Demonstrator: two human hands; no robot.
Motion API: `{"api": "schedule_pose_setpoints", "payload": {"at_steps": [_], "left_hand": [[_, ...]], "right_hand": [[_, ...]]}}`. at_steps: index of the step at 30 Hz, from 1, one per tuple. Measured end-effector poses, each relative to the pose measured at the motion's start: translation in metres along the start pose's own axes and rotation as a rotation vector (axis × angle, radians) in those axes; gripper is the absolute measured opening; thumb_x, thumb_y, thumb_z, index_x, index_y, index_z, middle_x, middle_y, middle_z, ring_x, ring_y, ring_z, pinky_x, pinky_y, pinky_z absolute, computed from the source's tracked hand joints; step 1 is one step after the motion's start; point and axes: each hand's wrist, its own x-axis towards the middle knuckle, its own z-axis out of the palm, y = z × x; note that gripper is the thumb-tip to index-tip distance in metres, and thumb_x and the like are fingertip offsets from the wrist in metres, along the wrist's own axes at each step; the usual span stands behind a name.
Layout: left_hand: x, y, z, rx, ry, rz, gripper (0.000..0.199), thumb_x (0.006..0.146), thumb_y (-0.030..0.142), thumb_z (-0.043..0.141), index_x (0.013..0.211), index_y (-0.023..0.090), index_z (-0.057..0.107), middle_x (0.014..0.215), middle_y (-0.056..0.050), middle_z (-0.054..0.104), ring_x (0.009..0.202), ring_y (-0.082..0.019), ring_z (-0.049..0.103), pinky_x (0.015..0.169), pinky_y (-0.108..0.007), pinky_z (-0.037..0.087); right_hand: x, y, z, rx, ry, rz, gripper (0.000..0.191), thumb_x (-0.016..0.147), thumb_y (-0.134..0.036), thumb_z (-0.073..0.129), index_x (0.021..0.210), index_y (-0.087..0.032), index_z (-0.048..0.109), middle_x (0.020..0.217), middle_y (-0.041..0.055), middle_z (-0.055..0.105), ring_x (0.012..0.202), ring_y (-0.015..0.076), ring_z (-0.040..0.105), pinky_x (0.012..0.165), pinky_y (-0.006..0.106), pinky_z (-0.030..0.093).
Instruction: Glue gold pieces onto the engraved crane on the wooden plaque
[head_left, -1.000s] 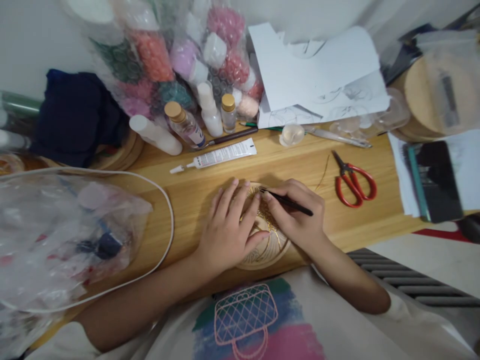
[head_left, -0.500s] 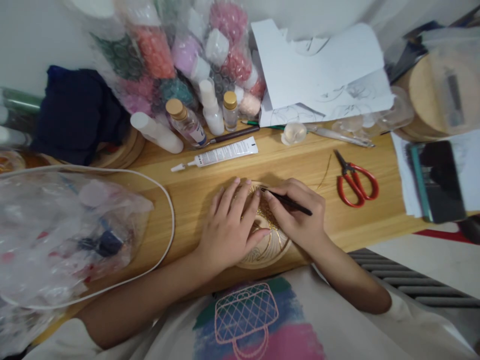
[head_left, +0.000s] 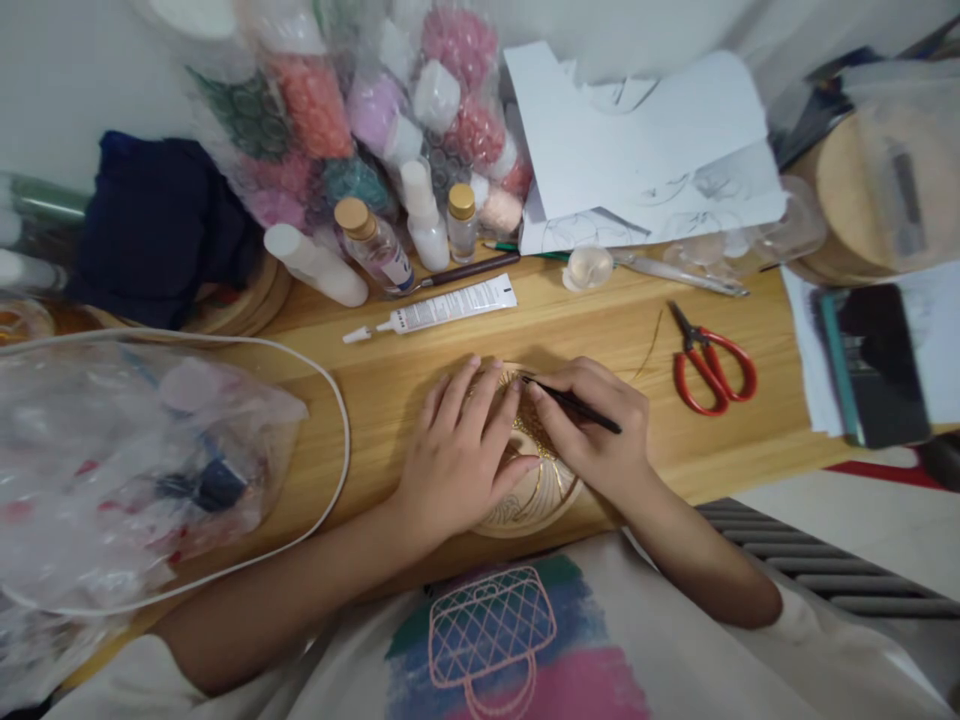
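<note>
A round wooden disc [head_left: 517,515] lies on the table, with line drawing and gold wire lines on its face. My left hand [head_left: 454,455] rests flat across its left part, fingers stretched out and thumb apart. Pinched in my right hand [head_left: 611,425] is a slim black tool, which looks like tweezers [head_left: 581,402]. Its tip meets the disc's upper part beside my left index fingertip. Both hands hide much of the disc, and whether the tip holds anything is too small to tell. A thin piece of gold wire [head_left: 649,345] lies to the right.
Red-handled scissors [head_left: 712,370] and a phone [head_left: 881,365] lie at right. Behind the disc are a glue tube [head_left: 454,305], small bottles [head_left: 375,245] and paper sheets [head_left: 637,150]. A plastic bag [head_left: 142,470] and a white cable [head_left: 346,430] occupy the left.
Both hands stay almost in place. The back end of the black tweezers has shifted very slightly left; the other things lie as before.
</note>
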Motion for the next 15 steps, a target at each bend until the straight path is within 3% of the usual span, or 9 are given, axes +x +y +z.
{"api": "schedule_pose_setpoints", "payload": {"at_steps": [15], "left_hand": [[-0.0020, -0.0009, 0.0017, -0.038, 0.026, -0.001, 0.055, 0.099, 0.049, 0.045, 0.133, 0.008, 0.056, 0.143, -0.023, 0.052, 0.135, -0.039, 0.045, 0.105, -0.055, 0.042]], "right_hand": [[0.0011, -0.0006, 0.0006, 0.004, 0.031, 0.051, 0.007, 0.086, -0.017, 0.064, 0.080, -0.019, 0.065, 0.066, -0.0016, 0.060, 0.057, 0.0101, 0.054, 0.053, 0.024, 0.043]]}}
